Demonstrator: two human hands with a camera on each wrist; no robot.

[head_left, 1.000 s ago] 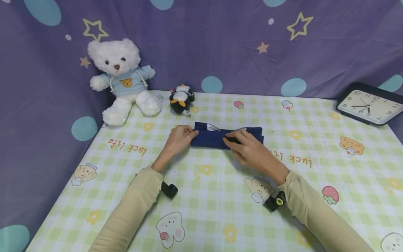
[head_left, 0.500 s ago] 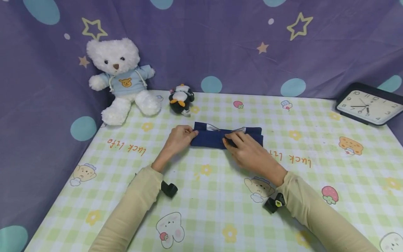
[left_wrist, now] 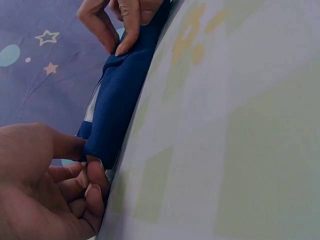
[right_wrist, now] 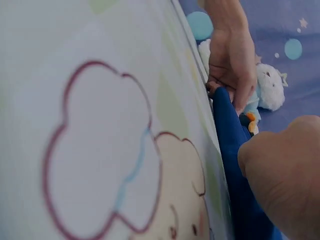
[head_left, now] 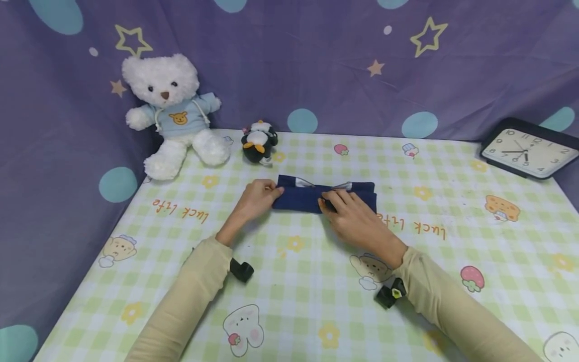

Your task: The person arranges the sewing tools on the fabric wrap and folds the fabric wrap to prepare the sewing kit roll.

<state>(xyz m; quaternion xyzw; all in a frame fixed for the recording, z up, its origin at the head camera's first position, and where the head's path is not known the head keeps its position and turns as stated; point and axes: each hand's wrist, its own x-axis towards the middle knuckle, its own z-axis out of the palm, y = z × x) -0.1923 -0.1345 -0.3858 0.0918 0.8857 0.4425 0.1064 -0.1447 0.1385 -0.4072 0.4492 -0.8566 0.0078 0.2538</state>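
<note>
A folded strip of navy blue cloth (head_left: 298, 199) lies on the table, with white lining showing along its far edge. My left hand (head_left: 256, 200) pinches its left end between thumb and fingers, which the left wrist view shows close up. At the middle of the cloth, my right hand (head_left: 357, 217) grips the upper layer with its fingertips and bent fingers. In the left wrist view a small fold (left_wrist: 116, 58) shows under the right fingertips. The right wrist view has the back of the right hand (right_wrist: 287, 172) hiding part of the cloth.
On the checked, printed tablecloth (head_left: 280, 301), a white teddy bear (head_left: 169, 118) in a blue hoodie sits back left. Beside it is a small penguin toy (head_left: 259, 143). A black-framed clock (head_left: 529, 151) lies at the back right, before a purple curtain (head_left: 344, 65).
The right hand and wrist have shifted very slightly left, staying on the cloth's middle. The left hand keeps its pinch on the left end. The whole head view has drifted a little.
</note>
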